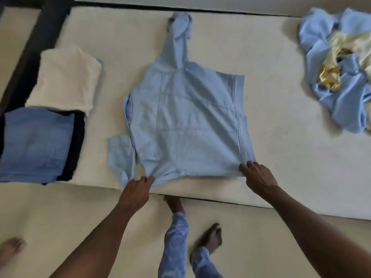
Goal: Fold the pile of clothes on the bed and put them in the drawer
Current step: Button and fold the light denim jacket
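A light blue hoodie (186, 121) lies flat on the cream bed (281, 141), hood pointing away from me and sleeves folded in over the body. My left hand (136, 191) pinches its near left hem corner at the bed's edge. My right hand (258, 177) grips the near right hem corner. A crumpled pile of light blue and gold clothes (339, 67) sits at the far right of the bed. No drawer is in view.
At the left lie folded clothes: a white garment (66, 77) behind, and a blue denim piece (36, 145) on top of a dark one (77, 145). A dark bed frame (34, 47) runs along the far left. My feet stand on the beige floor (60, 217) below the bed edge.
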The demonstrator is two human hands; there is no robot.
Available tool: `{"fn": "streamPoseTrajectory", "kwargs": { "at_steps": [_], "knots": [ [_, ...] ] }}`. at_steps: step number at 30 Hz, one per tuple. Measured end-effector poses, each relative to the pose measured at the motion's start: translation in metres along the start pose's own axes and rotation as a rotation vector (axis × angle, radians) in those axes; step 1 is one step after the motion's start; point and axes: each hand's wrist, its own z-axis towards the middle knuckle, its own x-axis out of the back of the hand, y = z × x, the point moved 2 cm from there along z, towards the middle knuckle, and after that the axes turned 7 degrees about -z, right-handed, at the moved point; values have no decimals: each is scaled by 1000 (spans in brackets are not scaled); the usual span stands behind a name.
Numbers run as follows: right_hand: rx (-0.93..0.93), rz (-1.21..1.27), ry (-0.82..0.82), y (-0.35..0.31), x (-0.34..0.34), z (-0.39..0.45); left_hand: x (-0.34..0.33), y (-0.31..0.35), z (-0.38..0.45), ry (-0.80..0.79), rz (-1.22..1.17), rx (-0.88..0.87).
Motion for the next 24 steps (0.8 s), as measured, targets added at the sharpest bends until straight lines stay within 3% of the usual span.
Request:
{"fn": "streamPoseTrajectory", "kwargs": {
  "at_steps": [5, 8, 10, 12, 14, 15, 16, 18, 20, 21, 24],
  "knots": [
    [-138, -127, -313, -28, -22, -35, -13, 17, -26, -160, -13, 150],
    [-186, -120, -491, -41, -27, -41, 2, 34, -19, -532, -36, 273],
    [-203, -137, -619, -47, -22, -38, 11, 42, -11, -674, -87, 370],
    [-242, -131, -570, -52, -10, -28, 24, 49, 2, -630, -140, 417],
    [-231, -34, -317, -57, 0, -14, 30, 50, 14, -496, -122, 442],
    [-182, 48, -230, -60, -1, -9, 27, 50, 16, -503, -121, 475],
    [-115, 113, -234, -62, -4, -8, 24, 51, 16, -567, -153, 525],
    [-29, 135, -389, -65, -12, -10, 7, 52, 8, -845, -350, 688],
    [-55, 77, -520, -65, -17, -13, 0, 63, -3, -1105, -517, 804],
    [-109, 63, -508, -64, -12, -12, 0, 67, 0, -1075, -513, 767],
    [-164, 119, -275, -66, 5, 1, 13, 70, 33, -470, -341, 534]
  ]
}}
